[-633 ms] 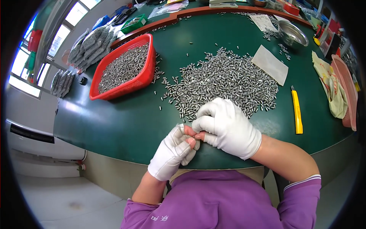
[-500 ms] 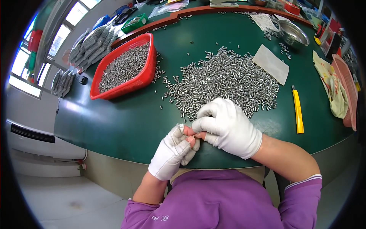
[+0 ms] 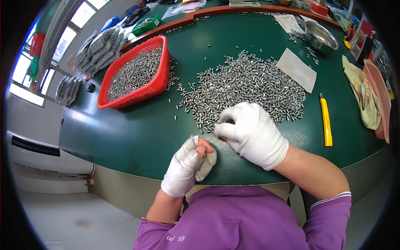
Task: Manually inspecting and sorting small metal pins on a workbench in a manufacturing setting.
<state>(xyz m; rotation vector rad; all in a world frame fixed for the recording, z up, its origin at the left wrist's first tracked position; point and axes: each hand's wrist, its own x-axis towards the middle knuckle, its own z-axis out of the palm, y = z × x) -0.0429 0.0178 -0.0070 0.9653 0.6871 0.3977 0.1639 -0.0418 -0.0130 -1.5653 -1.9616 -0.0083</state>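
Observation:
A wide heap of small silver metal parts [image 3: 250, 83], short and bullet-like in shape, is spread over the green tabletop. My left hand [image 3: 190, 161], in a white glove with bare thumb and fingertip, is closed near the table's front edge. Between its thumb and forefinger a small metal part [image 3: 204, 148] shows, with a bit more metal below. At the heap's near edge is my right hand [image 3: 252, 134], gloved the same way, its fingers curled together and pointing left. Whether anything sits in that pinch is hidden.
A red plastic basket [image 3: 157, 85] full of similar parts stands at the left. On the right lie a yellow utility knife [image 3: 326, 121], a sheet of paper [image 3: 296, 70] and a pink tray [image 3: 377, 100] with a cloth. A steel bowl [image 3: 321, 36] sits at the far right.
My right hand has moved away from the left, up and slightly right to the heap's near edge. The left hand stays in place, its fingers curled in more.

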